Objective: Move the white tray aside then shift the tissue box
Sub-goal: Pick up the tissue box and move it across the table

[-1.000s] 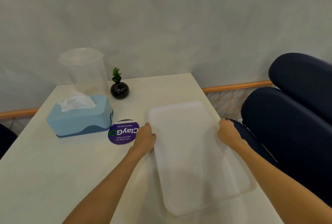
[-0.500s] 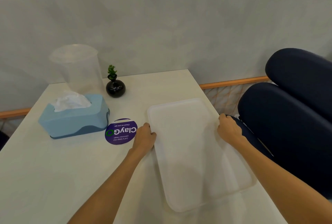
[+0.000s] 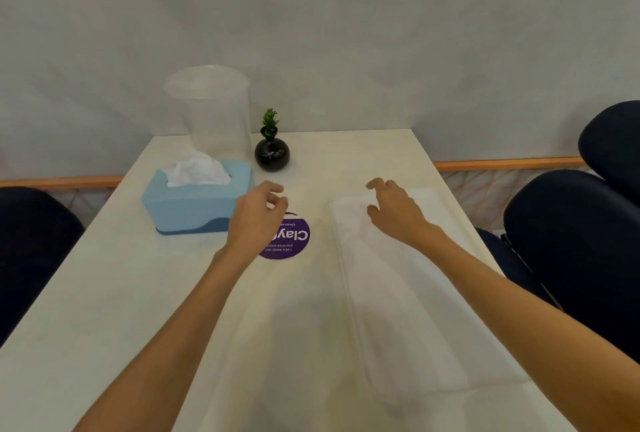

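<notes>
The white tray (image 3: 408, 310) lies flat along the right side of the pale table (image 3: 121, 293), its long side running toward me. A light blue tissue box (image 3: 197, 204) with white tissue sticking out stands at the left rear. My left hand (image 3: 258, 220) hovers just right of the box, fingers loosely curled and holding nothing, above a purple round sticker (image 3: 289, 239). My right hand (image 3: 394, 211) floats over the tray's far end with fingers spread, holding nothing. Neither hand touches the box.
A tall clear plastic container (image 3: 214, 116) stands behind the tissue box. A small black vase with a green plant (image 3: 272, 151) sits beside it. Dark blue chairs (image 3: 571, 258) flank the table on the right, another at the left edge.
Both hands have let go of the tray's sides and lifted. My left hand moved toward the tissue box, my right hand moved over the tray's far end. The view turned left.
</notes>
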`<state>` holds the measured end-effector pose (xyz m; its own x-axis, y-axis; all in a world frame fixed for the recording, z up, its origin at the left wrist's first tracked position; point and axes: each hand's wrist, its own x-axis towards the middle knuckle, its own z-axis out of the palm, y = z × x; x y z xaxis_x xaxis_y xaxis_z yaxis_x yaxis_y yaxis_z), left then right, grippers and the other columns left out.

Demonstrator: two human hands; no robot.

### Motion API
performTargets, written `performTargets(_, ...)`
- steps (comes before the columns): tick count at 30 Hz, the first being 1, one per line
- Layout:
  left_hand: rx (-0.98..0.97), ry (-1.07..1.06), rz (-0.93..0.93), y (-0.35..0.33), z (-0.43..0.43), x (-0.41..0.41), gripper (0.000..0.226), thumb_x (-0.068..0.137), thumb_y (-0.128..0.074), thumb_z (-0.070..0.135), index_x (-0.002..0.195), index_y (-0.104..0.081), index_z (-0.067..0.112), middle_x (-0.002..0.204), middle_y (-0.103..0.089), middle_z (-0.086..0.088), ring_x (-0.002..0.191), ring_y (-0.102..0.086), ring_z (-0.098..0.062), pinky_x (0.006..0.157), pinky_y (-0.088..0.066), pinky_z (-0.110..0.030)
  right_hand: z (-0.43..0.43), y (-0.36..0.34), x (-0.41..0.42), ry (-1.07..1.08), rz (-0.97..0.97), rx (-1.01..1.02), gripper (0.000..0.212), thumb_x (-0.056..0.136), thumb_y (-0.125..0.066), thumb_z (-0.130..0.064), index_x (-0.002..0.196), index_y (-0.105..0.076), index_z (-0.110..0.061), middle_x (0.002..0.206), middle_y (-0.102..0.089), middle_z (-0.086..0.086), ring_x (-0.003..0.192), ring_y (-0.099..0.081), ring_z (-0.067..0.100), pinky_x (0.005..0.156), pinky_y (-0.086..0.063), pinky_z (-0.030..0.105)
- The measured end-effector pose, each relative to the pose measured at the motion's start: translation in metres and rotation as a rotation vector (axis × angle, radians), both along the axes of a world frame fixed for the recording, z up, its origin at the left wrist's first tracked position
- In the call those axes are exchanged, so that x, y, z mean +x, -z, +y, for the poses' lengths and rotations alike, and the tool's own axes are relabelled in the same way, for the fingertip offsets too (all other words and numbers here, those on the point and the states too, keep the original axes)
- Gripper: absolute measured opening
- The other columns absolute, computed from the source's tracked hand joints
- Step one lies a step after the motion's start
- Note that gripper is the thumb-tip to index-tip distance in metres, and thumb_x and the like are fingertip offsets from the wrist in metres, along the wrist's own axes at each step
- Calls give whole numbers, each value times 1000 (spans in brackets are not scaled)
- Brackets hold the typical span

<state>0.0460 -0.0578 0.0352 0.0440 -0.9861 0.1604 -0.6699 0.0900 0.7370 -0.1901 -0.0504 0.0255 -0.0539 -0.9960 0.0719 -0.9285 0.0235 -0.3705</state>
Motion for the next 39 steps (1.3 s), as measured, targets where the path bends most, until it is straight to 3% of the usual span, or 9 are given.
performTargets(5, -88, -195, 59, -12, -19, 62, 27, 92, -53, 26, 115, -62, 16, 109, -69, -9, 93, -64, -24, 84, -54, -40, -27, -4, 67, -161, -155, 93, 45, 91, -51, -17, 135, -40, -11, 131, -49, 17, 118, -52, 33, 96, -47, 44)
performTargets(8, -170, -328, 89, -8, -31, 97, 28, 91, -52, 21, 116, -61, 12, 111, -68, -13, 101, -63, -29, 85, -47, -33, -39, -7, 103, -211, -272, 154, 44, 93, -51, -20, 135, -40, -10, 131, -52, 18, 114, -54, 31, 84, -48, 34)
performTargets(11, -229, -445, 163, 3, -45, 126, 35, 89, -55, 22, 122, -54, 10, 120, -61, -15, 109, -59, -31, 94, -48, -40, -49, -7, 134, -210, -410, 225, 47, 95, -49, -27, 138, -38, -10, 130, -57, 17, 102, -59, 26, 79, -47, 31)
performTargets(14, -127, -559, 253, 18, -58, 146, 52, 89, -58, 30, 134, -43, 8, 133, -50, -16, 121, -51, -30, 104, -43, -43, -56, -5, 160, -155, -566, 318, 55, 95, -45, -40, 142, -33, -14, 137, -53, 13, 106, -59, 25, 80, -43, 29)
performTargets(19, 111, -645, 485, 34, -69, 162, 66, 88, -52, 42, 144, -32, 12, 142, -45, -12, 127, -46, -30, 102, -39, -39, -66, 3, 187, -81, -760, 401, 58, 96, -41, -43, 143, -29, -12, 144, -45, 10, 123, -49, 26, 85, -37, 28)
performTargets(24, 290, -607, 678, 49, -76, 176, 68, 84, -50, 55, 134, -47, 9, 130, -53, -8, 118, -52, -29, 101, -44, -43, -79, 11, 203, -3, -877, 458, 61, 90, -45, -49, 138, -37, -12, 136, -52, 10, 116, -54, 27, 96, -46, 39)
performTargets(27, 311, -577, 692, 52, -77, 177, 70, 85, -50, 57, 136, -45, 10, 127, -54, -7, 116, -52, -28, 97, -44, -39, -84, 16, 208, 27, -932, 474, 58, 89, -45, -49, 134, -41, -12, 129, -56, 11, 113, -56, 27, 90, -47, 37)
performTargets(33, 286, -533, 678, 49, -65, 165, 65, 85, -49, 58, 137, -45, 19, 131, -53, -6, 116, -51, -26, 105, -43, -45, -85, 22, 204, 51, -983, 473, 50, 89, -44, -40, 133, -39, -16, 126, -55, 10, 112, -54, 27, 92, -48, 40)
performTargets(39, 200, -445, 691, 40, -44, 127, 54, 85, -47, 61, 130, -50, 31, 115, -53, 5, 111, -51, -22, 104, -44, -49, -78, 10, 167, 42, -1005, 365, 44, 89, -42, -35, 132, -39, -23, 122, -56, 8, 109, -55, 26, 96, -48, 44)
